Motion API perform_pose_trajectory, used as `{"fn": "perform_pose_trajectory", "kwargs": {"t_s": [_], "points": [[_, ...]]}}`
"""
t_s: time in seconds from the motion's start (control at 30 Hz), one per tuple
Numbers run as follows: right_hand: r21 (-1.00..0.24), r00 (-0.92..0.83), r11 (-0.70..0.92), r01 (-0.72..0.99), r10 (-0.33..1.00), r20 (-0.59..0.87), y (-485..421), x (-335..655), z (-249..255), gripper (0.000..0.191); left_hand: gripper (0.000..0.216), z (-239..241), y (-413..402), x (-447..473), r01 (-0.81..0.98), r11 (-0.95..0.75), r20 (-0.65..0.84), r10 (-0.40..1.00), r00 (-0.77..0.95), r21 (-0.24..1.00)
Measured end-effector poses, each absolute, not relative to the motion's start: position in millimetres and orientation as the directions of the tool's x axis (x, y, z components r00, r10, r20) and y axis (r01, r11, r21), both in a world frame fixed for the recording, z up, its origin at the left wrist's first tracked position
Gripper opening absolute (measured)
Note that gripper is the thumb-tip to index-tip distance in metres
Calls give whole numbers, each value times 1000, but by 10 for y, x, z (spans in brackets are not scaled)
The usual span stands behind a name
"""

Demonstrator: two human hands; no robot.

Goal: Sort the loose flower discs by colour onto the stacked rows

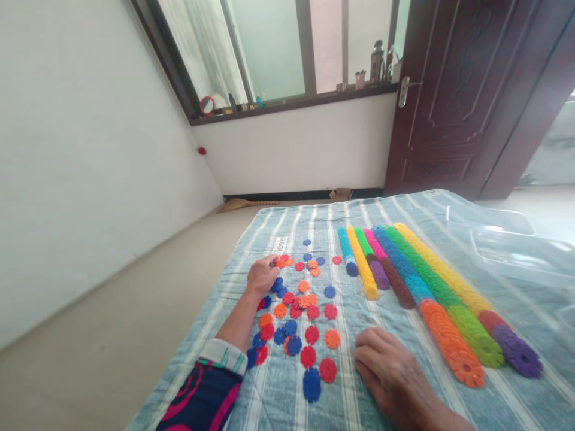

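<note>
**Striped blue cloth, loose discs and stacked rods**

Pale cream floor [112, 335] fills the left of the scene under a plain white wall [81, 149], which runs to a far window [278, 48] with small bottles and cups on its sill. To the right of the window stands a dark wooden door [453, 96].

The near surface is a blue-and-white striped cloth [278, 395]. On its left part the left hand [262, 275], in a patterned sleeve [202, 395], reaches to the far left edge of a scatter of red, orange and blue toothed discs [305, 317]; its fingers are curled down onto an orange disc [281, 262], though whether they grip it cannot be told. The discs lie flat, some touching, some apart.

Right of the scatter, the right hand [390, 371] rests palm down on the cloth, fingers loosely spread and holding nothing, near the closest red discs.

Further right lie rods of stacked discs [431, 287] side by side in blue, yellow, green, pink, purple, maroon and orange. At the far right sits a clear plastic bin [516, 245].
</note>
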State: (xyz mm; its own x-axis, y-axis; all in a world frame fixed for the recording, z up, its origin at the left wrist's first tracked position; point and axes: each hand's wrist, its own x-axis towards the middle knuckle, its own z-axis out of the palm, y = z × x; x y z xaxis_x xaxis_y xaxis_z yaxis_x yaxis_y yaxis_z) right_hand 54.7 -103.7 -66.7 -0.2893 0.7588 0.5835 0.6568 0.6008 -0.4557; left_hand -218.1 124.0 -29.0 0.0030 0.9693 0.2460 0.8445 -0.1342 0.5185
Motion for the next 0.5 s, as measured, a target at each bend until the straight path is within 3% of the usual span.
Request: {"fn": "perform_pose_trajectory", "kwargs": {"t_s": [0.23,0.5], "points": [[-433,-313,608,666,754,578,-1046,574,-656,28,30,-330,1196,-2230,687,-128,253,964,-84,715],[-427,-332,597,679,769,546,-1062,600,-648,30,34,-281,996,-2178,496,-151,134,988,71,855]]}}
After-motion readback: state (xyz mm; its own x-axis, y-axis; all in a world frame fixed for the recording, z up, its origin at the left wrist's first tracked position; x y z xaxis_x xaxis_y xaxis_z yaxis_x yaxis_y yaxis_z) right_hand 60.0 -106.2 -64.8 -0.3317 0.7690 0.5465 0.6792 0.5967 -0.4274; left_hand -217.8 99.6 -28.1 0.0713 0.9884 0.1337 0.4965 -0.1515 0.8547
